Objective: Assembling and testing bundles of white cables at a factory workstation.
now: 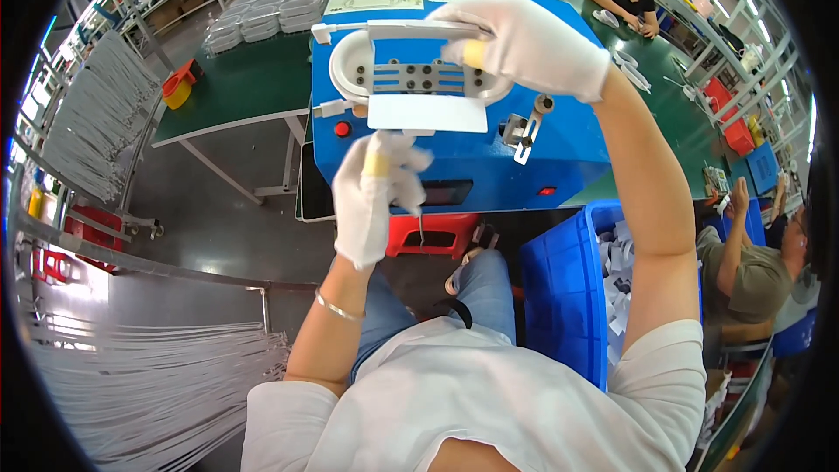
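A white cable coil (341, 79) lies around the slotted metal fixture (411, 79) on top of the blue machine (524, 183), its long axis running left to right and its two plug ends pointing left. The right hand (546, 48) is the nearer one, reaching over the coil's right end with its fingers at the right end of a pale bar (398, 30) along the far side; they are bent around that end, though I can't tell whether they grip it. The left hand (363, 201) is on the near side, its loosely bent fingers (blurred, so their closure is hard to judge) just below a flat white panel (428, 114). From those fingers the panel lies away from the body and slightly right, its long axis also left to right.
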Motion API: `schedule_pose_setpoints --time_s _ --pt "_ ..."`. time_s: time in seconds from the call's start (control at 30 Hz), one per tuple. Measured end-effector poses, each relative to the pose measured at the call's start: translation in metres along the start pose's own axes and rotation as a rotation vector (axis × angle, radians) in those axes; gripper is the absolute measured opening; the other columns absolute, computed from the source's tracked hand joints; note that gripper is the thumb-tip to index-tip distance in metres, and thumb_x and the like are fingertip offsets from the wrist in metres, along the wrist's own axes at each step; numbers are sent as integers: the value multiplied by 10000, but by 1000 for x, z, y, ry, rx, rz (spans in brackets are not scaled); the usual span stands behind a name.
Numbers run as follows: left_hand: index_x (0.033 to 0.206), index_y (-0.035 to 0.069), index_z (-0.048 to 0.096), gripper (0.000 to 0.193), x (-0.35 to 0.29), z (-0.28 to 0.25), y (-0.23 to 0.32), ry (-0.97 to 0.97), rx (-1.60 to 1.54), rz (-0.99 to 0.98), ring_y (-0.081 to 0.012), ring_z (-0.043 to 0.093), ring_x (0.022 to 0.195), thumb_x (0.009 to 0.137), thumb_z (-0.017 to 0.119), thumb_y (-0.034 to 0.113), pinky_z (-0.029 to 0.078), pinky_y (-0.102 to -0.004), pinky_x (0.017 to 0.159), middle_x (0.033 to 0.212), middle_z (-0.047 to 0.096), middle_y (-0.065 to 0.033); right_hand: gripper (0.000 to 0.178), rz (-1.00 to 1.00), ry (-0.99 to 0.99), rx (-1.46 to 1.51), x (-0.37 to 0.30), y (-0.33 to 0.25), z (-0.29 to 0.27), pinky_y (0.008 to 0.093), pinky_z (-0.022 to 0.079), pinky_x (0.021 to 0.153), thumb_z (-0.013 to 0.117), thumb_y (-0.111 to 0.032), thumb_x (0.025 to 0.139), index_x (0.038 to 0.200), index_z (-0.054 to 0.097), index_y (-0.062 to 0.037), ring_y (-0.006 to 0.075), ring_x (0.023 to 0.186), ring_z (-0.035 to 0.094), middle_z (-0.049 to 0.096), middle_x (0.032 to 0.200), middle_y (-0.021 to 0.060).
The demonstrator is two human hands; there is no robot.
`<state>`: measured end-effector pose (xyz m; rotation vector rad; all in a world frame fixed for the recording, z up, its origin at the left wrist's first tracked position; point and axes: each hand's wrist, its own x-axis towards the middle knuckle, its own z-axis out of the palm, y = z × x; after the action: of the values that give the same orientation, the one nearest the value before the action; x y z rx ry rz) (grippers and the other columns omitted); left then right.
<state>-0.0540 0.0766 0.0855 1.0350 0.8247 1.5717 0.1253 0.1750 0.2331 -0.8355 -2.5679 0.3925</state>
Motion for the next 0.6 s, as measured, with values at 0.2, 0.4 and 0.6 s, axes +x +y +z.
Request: schedule_pose_setpoints --time_s 0.2,0.4,0.6 --pt "1322 -15 400 794 5 49 26 -278 -202 260 -208 600 744 799 637 535 444 -249 423 1110 588 -186 254 -115 13 -202 -9 -18 -24 269 477 606 594 -52 837 1087 630 -19 142 618 495 584 771 53" --pt "1423 -52 237 1197 -6 57 61 -442 257 267 -126 520 599 586 792 600 416 -193 529 1337 463 -215 251 477 372 157 -82 25 -86 232 414 455 624 -221 853 984 669 -12 80 489 496 593 695 3" --pt "1378 -56 345 1014 -28 -9 35 -414 405 -138 -103 555 672 655 800 490 457 -198 587 1216 554 -208 265 858 743 1041 -273 195 -120 321 486 520 585 -285 889 987 615 -41 196 583 576 586 702 81"
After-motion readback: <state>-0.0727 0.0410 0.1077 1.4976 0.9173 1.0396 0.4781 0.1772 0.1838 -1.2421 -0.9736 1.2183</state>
